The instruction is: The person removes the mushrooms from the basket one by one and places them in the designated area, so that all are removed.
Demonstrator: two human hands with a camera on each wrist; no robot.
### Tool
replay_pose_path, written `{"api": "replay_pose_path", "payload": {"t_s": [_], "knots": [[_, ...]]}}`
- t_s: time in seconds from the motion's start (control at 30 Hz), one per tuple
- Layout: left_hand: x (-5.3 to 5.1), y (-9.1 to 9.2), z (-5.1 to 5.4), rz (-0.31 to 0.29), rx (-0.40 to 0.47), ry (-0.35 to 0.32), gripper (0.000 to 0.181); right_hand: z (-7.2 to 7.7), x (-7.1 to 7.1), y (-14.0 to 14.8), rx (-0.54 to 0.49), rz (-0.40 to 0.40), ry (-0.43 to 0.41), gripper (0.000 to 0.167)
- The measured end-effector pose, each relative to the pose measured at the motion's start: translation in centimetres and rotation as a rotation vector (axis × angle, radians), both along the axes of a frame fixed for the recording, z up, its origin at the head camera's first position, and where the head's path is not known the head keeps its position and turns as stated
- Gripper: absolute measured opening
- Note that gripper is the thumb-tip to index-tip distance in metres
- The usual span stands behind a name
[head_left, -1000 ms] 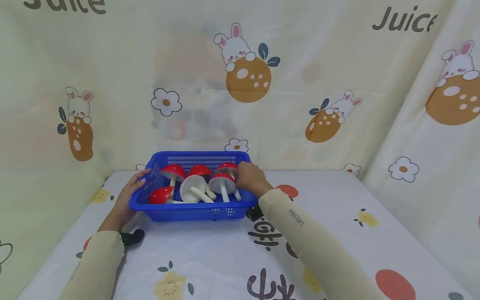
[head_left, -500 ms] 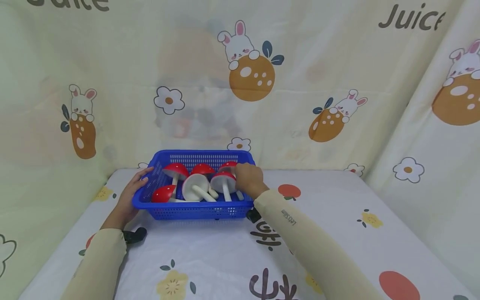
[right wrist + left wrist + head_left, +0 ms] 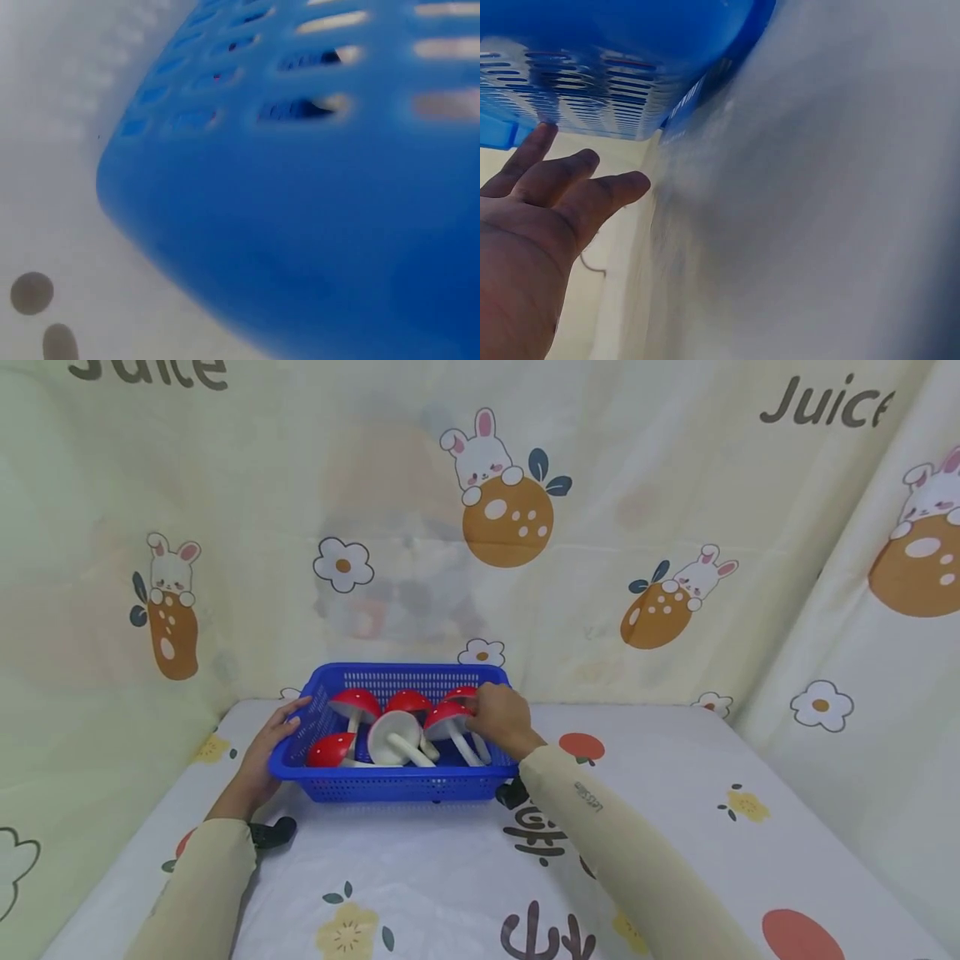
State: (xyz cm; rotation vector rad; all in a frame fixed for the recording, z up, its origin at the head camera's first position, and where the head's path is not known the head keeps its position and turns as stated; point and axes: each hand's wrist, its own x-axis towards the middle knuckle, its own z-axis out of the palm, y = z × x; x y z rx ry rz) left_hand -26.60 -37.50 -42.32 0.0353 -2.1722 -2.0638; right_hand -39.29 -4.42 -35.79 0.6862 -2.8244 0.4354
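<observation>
Basket (image 3: 405, 787), blue, slotted, on patterned worktop (image 3: 420, 860). Contents: six mushrooms (image 3: 392, 731), caps red with white spots, stems white. Left hand (image 3: 262, 758): fingers spread, against basket's left end. Right hand (image 3: 504, 717): at right end, pinching cap edge of tilted front-right mushroom (image 3: 442, 722).
</observation>
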Motion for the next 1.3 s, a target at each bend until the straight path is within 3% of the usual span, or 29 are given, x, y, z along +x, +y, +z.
{"api": "replay_pose_path", "payload": {"t_s": [0.17,0.33,0.6,0.93,1.13,1.3], "knots": [[-0.1,0.1,-0.2,0.000,-0.005,0.005,0.057,0.8,-0.1,1.2,-0.141,0.031,0.057,0.038],[0.0,0.0,-0.2,0.000,-0.007,0.011,0.056,2.4,-0.1,2.6,-0.243,0.042,0.128,0.019],[-0.1,-0.2,-0.3,-0.002,-0.024,0.017,0.055,4.3,-0.4,5.5,-0.328,-0.045,0.164,0.015],[0.3,-0.1,-0.2,-0.002,-0.012,0.006,0.059,5.2,-2.4,9.8,-0.288,-0.109,0.158,0.019],[0.5,-0.1,-0.2,0.004,-0.009,0.002,0.057,4.4,-4.0,11.9,-0.289,-0.166,0.123,0.022],[-0.3,0.0,0.1,-0.013,-0.023,0.019,0.056,3.1,-6.0,13.8,-0.172,-0.199,0.134,0.021]]}}
